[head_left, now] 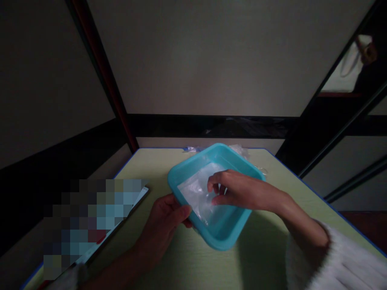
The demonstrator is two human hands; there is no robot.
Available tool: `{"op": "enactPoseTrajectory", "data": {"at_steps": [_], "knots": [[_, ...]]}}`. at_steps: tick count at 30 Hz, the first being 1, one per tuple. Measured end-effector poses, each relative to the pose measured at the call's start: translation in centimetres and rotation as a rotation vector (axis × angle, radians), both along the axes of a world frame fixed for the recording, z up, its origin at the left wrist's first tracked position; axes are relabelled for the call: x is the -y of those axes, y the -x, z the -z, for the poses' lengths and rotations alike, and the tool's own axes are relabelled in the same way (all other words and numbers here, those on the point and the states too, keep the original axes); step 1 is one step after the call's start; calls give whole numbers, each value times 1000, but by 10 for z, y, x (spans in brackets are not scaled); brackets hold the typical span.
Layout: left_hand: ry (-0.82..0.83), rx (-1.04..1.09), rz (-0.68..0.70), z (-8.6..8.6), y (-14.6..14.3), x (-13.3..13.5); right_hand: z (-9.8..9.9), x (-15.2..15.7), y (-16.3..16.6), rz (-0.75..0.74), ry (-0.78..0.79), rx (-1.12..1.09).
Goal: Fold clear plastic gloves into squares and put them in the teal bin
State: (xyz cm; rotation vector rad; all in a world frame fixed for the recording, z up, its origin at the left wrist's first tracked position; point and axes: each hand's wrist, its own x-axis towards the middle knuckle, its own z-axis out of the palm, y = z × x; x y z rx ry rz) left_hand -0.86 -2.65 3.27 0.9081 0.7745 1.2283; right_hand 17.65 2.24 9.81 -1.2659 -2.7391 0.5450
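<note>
My left hand (171, 219) grips the near left rim of a turquoise plastic tray (225, 241), thumb on the rim and fingers beneath. The tray is tilted and held above the table. Inside it lies a clear plastic bag (195, 195) with a whitish look; its contents cannot be made out. My right hand (238, 189) reaches over the tray from the right. Its fingers are curled, with a gap between thumb and forefinger, just above the bag. Nothing shows between them, and the hand covers part of the bag and the tray.
The light green table (266, 266) has a blue edge. A flat device with a blurred-out screen (115, 217) stands at the left. Crumpled clear plastic (240, 151) and a small blue-and-clear packet (190, 149) lie at the far edge. A white bag (347, 68) hangs at the upper right.
</note>
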Motion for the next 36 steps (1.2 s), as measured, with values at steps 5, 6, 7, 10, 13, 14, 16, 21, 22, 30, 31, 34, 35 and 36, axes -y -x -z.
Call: {"op": "enactPoseTrajectory", "data": {"at_steps": [5, 6, 7, 10, 13, 14, 16, 21, 22, 30, 31, 34, 35, 36], "knots": [[-20, -22, 25, 1, -2, 1, 0, 10, 12, -22, -52, 201], [-20, -27, 30, 0, -2, 1, 1, 11, 14, -31, -61, 229], [-21, -26, 32, -1, -2, 2, 1, 11, 17, -34, -71, 255], [-16, -17, 34, -2, -3, 4, 2, 14, 24, -21, -106, 315], [-17, -24, 41, -3, -4, 6, 1, 18, 31, 7, -116, 360], [-20, -29, 46, -3, -4, 6, 0, 20, 33, 13, -108, 379], [-22, -39, 49, -4, -5, 6, -1, 21, 38, 17, -88, 417], [-8, -34, 21, -4, -5, 4, -4, 20, 34, 4, -88, 390], [-1, -28, 13, -4, -4, 4, -5, 19, 31, -5, -87, 373], [43, 19, -94, -3, 0, -4, -16, 5, -1, 39, -134, 6], [44, 25, -104, -4, 1, -4, -15, 2, -2, 33, -134, -55], [40, 40, -126, -4, 2, -7, -12, -6, -2, 18, -126, -208], [37, 49, -133, -4, 2, -8, -11, -8, 0, 25, -131, -252], [32, 59, -142, -4, 3, -10, -11, -9, 2, 36, -143, -303]]}}
